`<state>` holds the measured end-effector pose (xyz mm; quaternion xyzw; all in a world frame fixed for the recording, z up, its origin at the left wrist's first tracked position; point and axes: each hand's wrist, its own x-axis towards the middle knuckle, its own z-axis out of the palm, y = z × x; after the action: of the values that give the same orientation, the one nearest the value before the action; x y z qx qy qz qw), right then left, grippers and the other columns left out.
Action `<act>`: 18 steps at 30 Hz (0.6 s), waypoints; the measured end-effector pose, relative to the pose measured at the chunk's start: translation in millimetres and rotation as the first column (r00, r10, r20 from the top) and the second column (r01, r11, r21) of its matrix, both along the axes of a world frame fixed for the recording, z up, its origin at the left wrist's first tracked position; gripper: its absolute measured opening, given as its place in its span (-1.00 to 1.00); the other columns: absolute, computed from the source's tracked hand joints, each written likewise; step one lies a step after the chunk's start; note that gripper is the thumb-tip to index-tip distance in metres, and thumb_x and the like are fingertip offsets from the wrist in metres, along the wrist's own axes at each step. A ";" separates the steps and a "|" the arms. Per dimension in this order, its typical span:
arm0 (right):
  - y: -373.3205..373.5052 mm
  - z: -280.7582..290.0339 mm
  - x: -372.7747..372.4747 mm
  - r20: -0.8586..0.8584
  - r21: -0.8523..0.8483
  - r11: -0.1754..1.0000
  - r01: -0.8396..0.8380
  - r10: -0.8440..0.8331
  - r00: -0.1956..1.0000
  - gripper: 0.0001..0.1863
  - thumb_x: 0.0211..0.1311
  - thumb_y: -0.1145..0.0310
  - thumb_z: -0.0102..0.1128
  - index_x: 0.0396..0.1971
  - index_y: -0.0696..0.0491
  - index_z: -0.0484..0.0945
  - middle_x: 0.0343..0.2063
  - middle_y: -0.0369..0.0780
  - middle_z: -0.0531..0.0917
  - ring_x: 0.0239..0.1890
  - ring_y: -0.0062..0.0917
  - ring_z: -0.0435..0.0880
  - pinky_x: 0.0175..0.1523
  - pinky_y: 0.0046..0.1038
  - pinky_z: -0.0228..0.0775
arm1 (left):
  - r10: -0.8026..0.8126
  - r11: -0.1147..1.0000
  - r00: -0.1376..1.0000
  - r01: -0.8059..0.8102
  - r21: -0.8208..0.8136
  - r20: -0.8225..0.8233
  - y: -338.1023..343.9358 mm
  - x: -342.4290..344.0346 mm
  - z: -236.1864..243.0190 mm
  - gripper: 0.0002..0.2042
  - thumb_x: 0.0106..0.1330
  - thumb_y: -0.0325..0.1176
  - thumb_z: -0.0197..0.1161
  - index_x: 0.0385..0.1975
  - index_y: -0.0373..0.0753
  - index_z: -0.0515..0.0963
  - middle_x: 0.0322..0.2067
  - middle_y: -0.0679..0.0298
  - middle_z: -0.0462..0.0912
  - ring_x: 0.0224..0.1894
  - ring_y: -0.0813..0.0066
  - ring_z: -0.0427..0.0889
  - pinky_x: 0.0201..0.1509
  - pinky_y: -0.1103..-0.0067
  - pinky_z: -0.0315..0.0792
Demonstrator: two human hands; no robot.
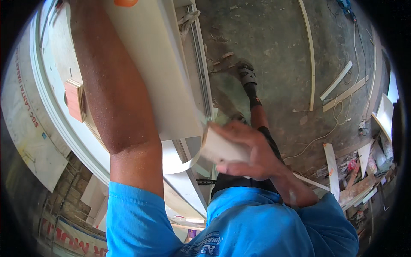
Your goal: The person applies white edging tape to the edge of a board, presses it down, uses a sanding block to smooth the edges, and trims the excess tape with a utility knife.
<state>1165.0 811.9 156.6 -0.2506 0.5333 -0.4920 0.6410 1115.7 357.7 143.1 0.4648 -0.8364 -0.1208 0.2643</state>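
My right hand [258, 150] is closed around a pale rectangular block [222, 147] with a brownish edge, thumb on the near side and fingers on the far side. Motion blurs the hand slightly. The block is beside the near corner of a long white panel [165, 85]. From that corner a thin white strip [185, 166] curls away to the left, passing close by the block; whether they touch, I cannot tell. My left forearm [117, 90] reaches along the panel's left side toward the top edge, and the left hand itself is out of the picture.
A small wooden block [75, 100] stands left of my forearm. Metal-edged white boards [200, 64] lie under the panel. On the concrete floor are a long wood strip [309, 55], loose offcuts [336, 81], a cable [314, 140] and a scrap pile [359, 184].
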 end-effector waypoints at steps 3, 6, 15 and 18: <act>26.2 -11.3 12.3 0.019 0.016 0.999 0.032 -0.032 0.999 -0.16 -0.02 0.16 0.48 0.28 0.20 0.41 -0.11 -0.08 0.57 -0.05 -0.39 0.54 0.09 -0.41 0.35 | -0.001 1.000 1.000 0.001 0.014 0.013 -5.3 2.6 -0.9 -0.68 0.04 -0.17 0.36 -0.37 -0.32 0.65 -0.35 0.11 0.71 -0.30 0.29 0.65 -0.05 0.41 0.48; 11.6 -17.6 2.8 0.065 0.038 0.982 0.184 -0.186 0.980 -0.16 -0.01 0.14 0.47 0.29 0.19 0.40 -0.10 -0.07 0.58 -0.04 -0.40 0.54 0.11 -0.42 0.33 | 0.007 0.999 1.000 -0.008 0.038 0.028 -8.5 11.8 2.5 -0.66 0.03 -0.14 0.37 -0.35 -0.31 0.67 -0.35 0.13 0.72 -0.31 0.32 0.66 -0.06 0.44 0.48; -51.0 -16.4 -26.1 0.156 0.024 0.986 0.163 -0.165 0.974 -0.07 -0.07 0.15 0.37 0.35 0.23 0.31 -0.07 -0.10 0.53 -0.04 -0.43 0.47 0.09 -0.48 0.25 | 0.040 0.993 0.999 -0.036 0.112 -0.037 -4.2 -1.5 12.0 -0.60 0.01 -0.07 0.38 -0.29 -0.29 0.72 -0.35 0.18 0.74 -0.36 0.38 0.66 -0.12 0.51 0.51; -93.5 -14.1 -57.7 0.121 0.020 0.992 0.121 -0.123 0.985 -0.12 0.02 0.09 0.42 0.33 0.20 0.35 -0.12 -0.09 0.54 -0.03 -0.45 0.51 0.12 -0.49 0.28 | 0.092 0.993 0.995 -0.088 0.076 -0.050 6.4 -2.0 23.2 -0.62 0.01 -0.11 0.36 -0.36 -0.35 0.70 -0.40 0.14 0.71 -0.37 0.37 0.64 -0.13 0.48 0.49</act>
<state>1107.4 718.4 142.4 -0.1829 0.5108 -0.5412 0.6425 1113.7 364.2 166.4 0.5080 -0.8023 -0.1520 0.2741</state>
